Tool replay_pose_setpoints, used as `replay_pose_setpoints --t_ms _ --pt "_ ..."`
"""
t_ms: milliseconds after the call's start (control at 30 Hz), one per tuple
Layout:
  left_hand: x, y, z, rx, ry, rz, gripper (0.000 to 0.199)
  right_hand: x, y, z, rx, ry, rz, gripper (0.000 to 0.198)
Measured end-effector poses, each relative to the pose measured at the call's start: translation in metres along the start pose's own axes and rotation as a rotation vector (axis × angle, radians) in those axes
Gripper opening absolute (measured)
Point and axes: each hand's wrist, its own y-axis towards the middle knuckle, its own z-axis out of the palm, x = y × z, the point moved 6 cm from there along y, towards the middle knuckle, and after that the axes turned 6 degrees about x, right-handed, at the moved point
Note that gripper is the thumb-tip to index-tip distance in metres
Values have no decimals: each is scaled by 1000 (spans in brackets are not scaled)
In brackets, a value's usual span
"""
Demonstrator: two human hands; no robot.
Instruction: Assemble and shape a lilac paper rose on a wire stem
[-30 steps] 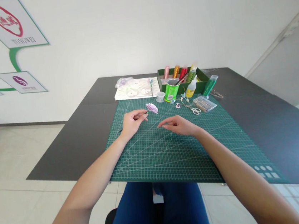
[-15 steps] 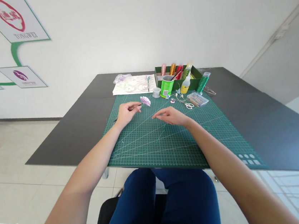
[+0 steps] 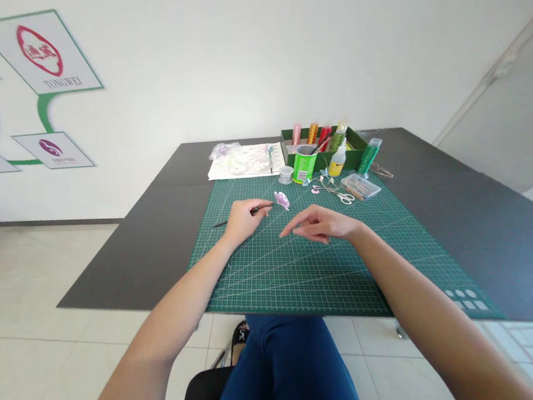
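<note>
My left hand [image 3: 245, 218] is closed around the thin dark stem [image 3: 221, 224] of a small artificial flower, and the stem sticks out to the left behind the wrist. The pale purple flower head [image 3: 282, 201] is just past my fingertips, tipped to the right above the green cutting mat [image 3: 275, 276]. My right hand [image 3: 320, 224] hovers over the mat to the right and nearer to me. Its index finger is stretched out and the other fingers are loosely bent, with nothing visible in them.
White-handled scissors [image 3: 346, 198], a clear case [image 3: 361, 186], a glue bottle [image 3: 338, 161], a green can [image 3: 304, 165] and a white spool [image 3: 285, 175] stand at the mat's far side. Behind are a dark green box [image 3: 360, 156] with coloured tubes and painted paper sheets [image 3: 224, 169].
The flower has turned, showing its head more from the side. My right hand has drawn slightly nearer to me, its index finger extended further. The whole view has shifted a little.
</note>
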Motion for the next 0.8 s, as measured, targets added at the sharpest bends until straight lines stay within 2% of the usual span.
replay_pose_setpoints --t_ms 133,300,433,600,800 --pt "-9 -2 6 72 146 25 15 5 -5 2 -6 88 -44 39" --pt "-14 -4 11 134 191 16 16 4 -9 -1 -55 76 -14 44" --pt "-18 -7 17 219 247 36 9 5 -17 -9 -156 94 -24 52" --pt "-25 -11 28 307 222 52 10 1 -21 -19 -322 132 -41 63" --pt "-31 -13 32 354 189 89 10 -6 -15 -24 -378 172 -94 61"
